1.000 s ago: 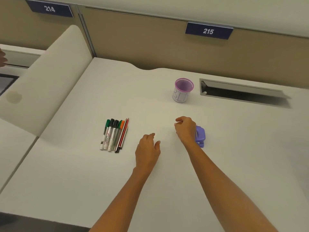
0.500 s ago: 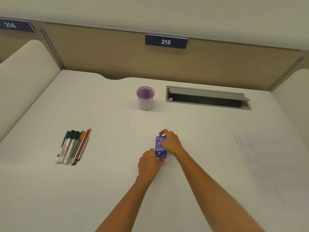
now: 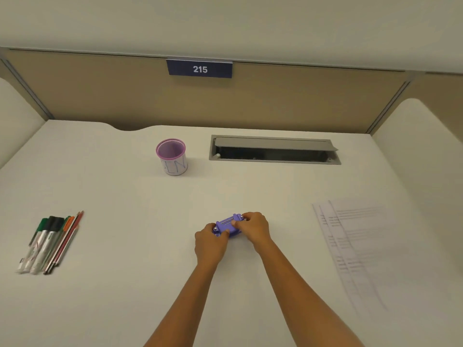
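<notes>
A small purple hole punch lies on the white desk near its middle. My left hand grips its left end with curled fingers. My right hand grips its right end, thumb pressed on the top. Both forearms reach in from the bottom edge. The punch's underside and near side are hidden by my fingers.
A purple-rimmed pen cup stands behind the punch. Several markers and pencils lie at the left. Printed sheets of paper lie at the right. An open cable tray is set into the desk's back. Partition walls enclose three sides.
My view swung right, bringing the paper sheets into sight. Both hands closed on the hole punch and turned it from lengthwise to crosswise between them.
</notes>
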Available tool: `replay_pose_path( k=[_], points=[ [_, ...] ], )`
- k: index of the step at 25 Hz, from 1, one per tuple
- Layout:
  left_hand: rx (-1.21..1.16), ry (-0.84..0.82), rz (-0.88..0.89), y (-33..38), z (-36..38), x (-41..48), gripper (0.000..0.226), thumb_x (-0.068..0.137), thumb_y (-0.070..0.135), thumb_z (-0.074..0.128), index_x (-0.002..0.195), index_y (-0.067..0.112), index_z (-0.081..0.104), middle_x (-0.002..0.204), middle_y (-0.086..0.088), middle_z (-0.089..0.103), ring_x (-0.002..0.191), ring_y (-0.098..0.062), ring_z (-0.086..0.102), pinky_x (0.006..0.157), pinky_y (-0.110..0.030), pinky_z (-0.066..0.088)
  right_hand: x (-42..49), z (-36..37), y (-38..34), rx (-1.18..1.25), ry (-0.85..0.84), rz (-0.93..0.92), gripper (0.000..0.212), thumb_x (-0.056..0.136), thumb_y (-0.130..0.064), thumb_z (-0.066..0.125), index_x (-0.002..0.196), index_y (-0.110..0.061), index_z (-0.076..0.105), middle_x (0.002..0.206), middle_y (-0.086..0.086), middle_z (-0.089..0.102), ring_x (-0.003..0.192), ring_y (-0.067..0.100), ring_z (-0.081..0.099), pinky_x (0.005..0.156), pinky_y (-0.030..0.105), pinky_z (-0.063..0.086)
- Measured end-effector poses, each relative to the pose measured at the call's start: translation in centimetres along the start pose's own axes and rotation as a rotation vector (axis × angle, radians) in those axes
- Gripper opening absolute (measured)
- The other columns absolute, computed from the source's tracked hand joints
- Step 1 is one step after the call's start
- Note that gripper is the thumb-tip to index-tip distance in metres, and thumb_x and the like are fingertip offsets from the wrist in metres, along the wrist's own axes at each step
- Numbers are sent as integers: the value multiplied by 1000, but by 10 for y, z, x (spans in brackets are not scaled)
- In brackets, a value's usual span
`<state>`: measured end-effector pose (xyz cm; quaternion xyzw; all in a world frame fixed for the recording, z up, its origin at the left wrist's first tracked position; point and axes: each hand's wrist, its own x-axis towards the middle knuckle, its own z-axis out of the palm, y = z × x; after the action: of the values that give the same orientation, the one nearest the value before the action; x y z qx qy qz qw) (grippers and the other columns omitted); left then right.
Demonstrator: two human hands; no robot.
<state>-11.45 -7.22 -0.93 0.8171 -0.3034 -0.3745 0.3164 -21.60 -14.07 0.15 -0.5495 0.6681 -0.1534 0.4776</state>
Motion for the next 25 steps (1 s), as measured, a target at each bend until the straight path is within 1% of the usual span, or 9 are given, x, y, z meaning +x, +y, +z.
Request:
replay_pose_path(
  k=[2,5,9,11,14,18,20,22,25],
  points=[
    [-34,11,6,14,16,2,37,88,22,59,124,14,58,120,-9,62,104,-26,60,84,-34,47,6,-18,9,93,18,18,17,82,-16,67,92,-5,74,87,9,70,78,22,57,69,29,44],
    [-37,12,40,33,37,9,39,90,15,56,129,14,56,124,-9,62,108,-26,59,89,-35,47,16,-40,18,183,42,40,16,87,-15,64,99,-8,74,90,5,69,82,21,59,71,25,45],
    [-43,-12,71,65,60,25,43,91,13,55,134,14,52,131,-7,59,114,-26,58,93,-35,46,39,-67,20,290,141,56,22,90,-9,56,103,-8,74,105,11,73,97,30,63,81,33,50],
    [-33,-23,82,83,73,36,43,92,13,55,135,11,51,133,-8,58,117,-27,57,96,-36,45,56,-82,17,301,185,52,25,89,-8,54,106,-9,74,101,8,71,91,26,61,76,28,47],
    [-16,-4,103,112,91,57,36,93,18,57,127,6,57,126,-13,63,111,-30,60,91,-37,48,88,-103,12,266,226,70,25,90,-8,52,104,-9,73,93,5,66,83,20,57,66,26,47],
    [-16,-64,116,147,109,94,33,97,18,51,127,6,58,125,-14,63,109,-28,60,90,-36,49,139,-132,8,226,289,173,11,96,-15,53,87,-9,58,89,7,58,75,16,52,68,29,44],
    [17,-87,134,157,116,113,32,97,15,49,126,6,60,123,-15,64,102,-25,58,85,-33,48,162,-141,7,209,305,212,11,96,-18,54,91,-8,53,91,9,56,79,18,53,70,27,42],
    [60,-121,159,163,124,130,29,97,13,49,122,5,62,119,-16,64,93,-21,54,80,-32,46,179,-145,6,193,321,232,14,97,-19,54,98,-5,56,91,9,56,81,19,53,69,26,41],
    [94,-151,174,166,131,146,27,96,12,51,118,5,64,115,-16,65,92,-20,53,79,-33,45,195,-150,6,157,329,223,22,97,-19,54,108,-2,60,91,9,56,80,18,53,68,25,40]
  ],
)
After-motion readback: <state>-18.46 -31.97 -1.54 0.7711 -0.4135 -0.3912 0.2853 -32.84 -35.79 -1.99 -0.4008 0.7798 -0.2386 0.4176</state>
